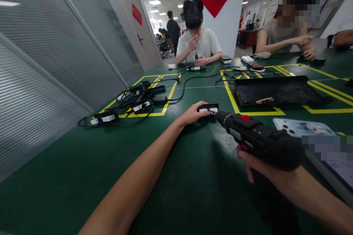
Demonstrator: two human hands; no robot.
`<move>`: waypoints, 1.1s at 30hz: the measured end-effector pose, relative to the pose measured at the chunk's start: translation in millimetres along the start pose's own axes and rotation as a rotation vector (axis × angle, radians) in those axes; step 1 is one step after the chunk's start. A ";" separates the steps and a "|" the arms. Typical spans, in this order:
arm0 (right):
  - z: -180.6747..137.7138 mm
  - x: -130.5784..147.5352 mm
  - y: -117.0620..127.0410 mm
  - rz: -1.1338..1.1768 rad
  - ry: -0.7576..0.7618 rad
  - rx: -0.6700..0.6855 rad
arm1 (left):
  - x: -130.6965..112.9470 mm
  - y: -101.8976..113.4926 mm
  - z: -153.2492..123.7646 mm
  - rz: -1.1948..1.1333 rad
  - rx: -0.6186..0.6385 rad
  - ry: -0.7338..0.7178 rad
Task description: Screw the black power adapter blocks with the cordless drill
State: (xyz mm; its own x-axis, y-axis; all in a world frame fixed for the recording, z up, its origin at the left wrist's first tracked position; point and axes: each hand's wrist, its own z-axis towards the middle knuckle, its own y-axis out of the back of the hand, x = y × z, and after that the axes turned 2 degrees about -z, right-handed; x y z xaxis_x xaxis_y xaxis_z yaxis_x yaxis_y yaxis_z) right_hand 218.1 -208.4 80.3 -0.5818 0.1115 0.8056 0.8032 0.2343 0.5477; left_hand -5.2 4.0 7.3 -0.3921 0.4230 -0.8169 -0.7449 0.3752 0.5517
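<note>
Left hand (194, 113) pinched on small black-and-white block (211, 106), thumb in front, on green table (176, 183); right hand (266, 165) wrapped around handle of power drill (259, 137) (black, red accents), nose pointing at block, bit contact too small to tell; black tray (286, 90) beyond drill, cabled devices (140, 97) left of block

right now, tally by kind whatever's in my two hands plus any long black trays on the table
Power drill, in the right hand: 1
Small black-and-white part, in the left hand: 1
Long black tray, on the table: 1
Total: 3
</note>
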 end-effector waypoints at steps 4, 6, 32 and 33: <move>1.3 0.9 -0.4 0.049 -0.016 0.015 | 0.9 -0.4 0.5 -0.014 0.000 0.002; 2.0 0.8 0.1 0.031 -0.035 0.012 | 1.2 -0.6 0.6 -0.008 -0.001 0.012; 7.2 2.7 -4.9 0.168 0.048 -0.045 | 5.5 0.9 -0.3 0.008 0.032 -0.083; 7.2 3.8 -4.8 0.177 0.046 -0.038 | 6.2 0.8 -0.1 0.013 0.027 -0.088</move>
State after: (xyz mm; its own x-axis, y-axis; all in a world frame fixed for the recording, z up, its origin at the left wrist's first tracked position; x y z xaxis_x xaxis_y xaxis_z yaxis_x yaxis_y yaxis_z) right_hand 211.0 -202.2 79.2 -0.4257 0.1037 0.8989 0.8971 0.1786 0.4042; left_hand -8.3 6.8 2.6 -0.3523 0.4982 -0.7923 -0.7245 0.3908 0.5678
